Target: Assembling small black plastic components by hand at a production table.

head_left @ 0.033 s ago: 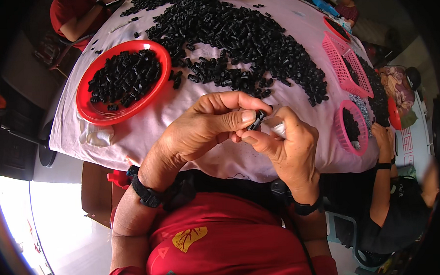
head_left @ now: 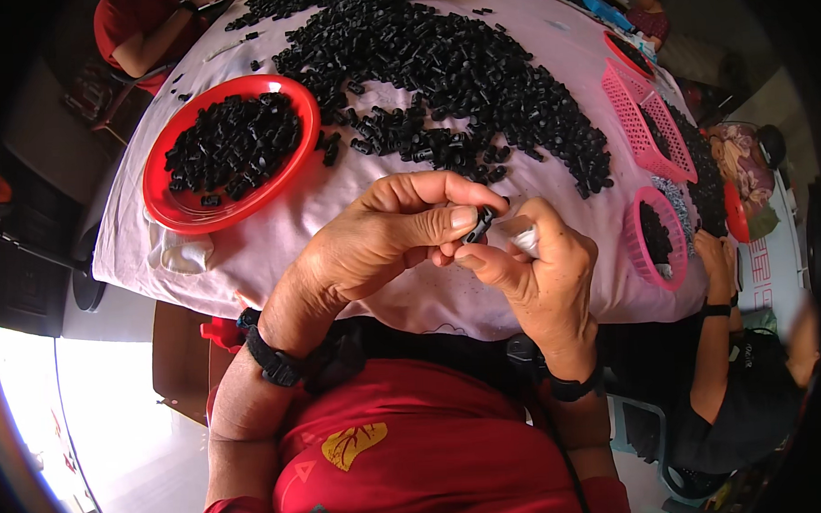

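My left hand (head_left: 387,226) pinches a small black plastic part (head_left: 484,223) between thumb and fingertips, just above the near side of the table. The part is short, with openings along its side. Close by on the right, my right hand (head_left: 546,265) is curled, its thumb toward the part. A crumpled white piece (head_left: 525,241), perhaps cloth or tissue, shows between its fingers. Whether the right fingertips touch the black part, I cannot tell. A large pile of similar black parts (head_left: 458,69) spreads over the pink tablecloth (head_left: 375,285) beyond my hands.
On the left stands a red plate (head_left: 306,124) heaped with black parts, with a white cloth (head_left: 182,253) beside it. Pink baskets (head_left: 626,86) and a round pink basket (head_left: 636,244) are on the right. A co-worker's hand (head_left: 713,255) reaches in there; other people sit farther off.
My right hand has shifted very slightly to the right. My left hand and the black part look the same.
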The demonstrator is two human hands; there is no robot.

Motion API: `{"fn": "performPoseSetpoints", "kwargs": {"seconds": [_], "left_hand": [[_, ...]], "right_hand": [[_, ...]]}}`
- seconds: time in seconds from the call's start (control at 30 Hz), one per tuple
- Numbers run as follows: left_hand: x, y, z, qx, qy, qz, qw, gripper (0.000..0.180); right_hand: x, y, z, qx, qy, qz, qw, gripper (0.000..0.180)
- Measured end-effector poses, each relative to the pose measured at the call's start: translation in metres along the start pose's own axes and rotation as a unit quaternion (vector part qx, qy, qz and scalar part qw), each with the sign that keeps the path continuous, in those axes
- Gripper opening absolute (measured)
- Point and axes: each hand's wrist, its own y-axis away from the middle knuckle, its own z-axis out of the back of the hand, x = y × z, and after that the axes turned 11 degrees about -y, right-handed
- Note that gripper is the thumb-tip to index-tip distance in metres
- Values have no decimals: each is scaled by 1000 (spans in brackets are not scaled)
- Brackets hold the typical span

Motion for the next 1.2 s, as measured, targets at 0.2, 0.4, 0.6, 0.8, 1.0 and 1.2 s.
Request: {"fn": "performPoseSetpoints", "kwargs": {"seconds": [0.2,0.4,0.6,0.8,1.0,1.2], "left_hand": [[-7,1,0,23,45,36,998,31],[-7,1,5,15,42,45,998,28],[-9,0,2,-14,10,-16,1000,26],[-4,-1,1,-20,-21,-23,999,23],[-3,-1,-2,-39,-58,-27,997,21],[-3,0,0,-5,-15,-12,1000,24]], "right_hand": [[0,-1,2,-7,-209,-5,978,28],[3,-3,2,25,-231,-21,972,18],[0,1,-4,-21,-209,-56,976,14],[-3,5,-4,-1,-131,-17,991,22],[-2,1,-8,-40,-122,43,991,25],[-2,-1,-5,-3,-92,-43,995,44]]}}
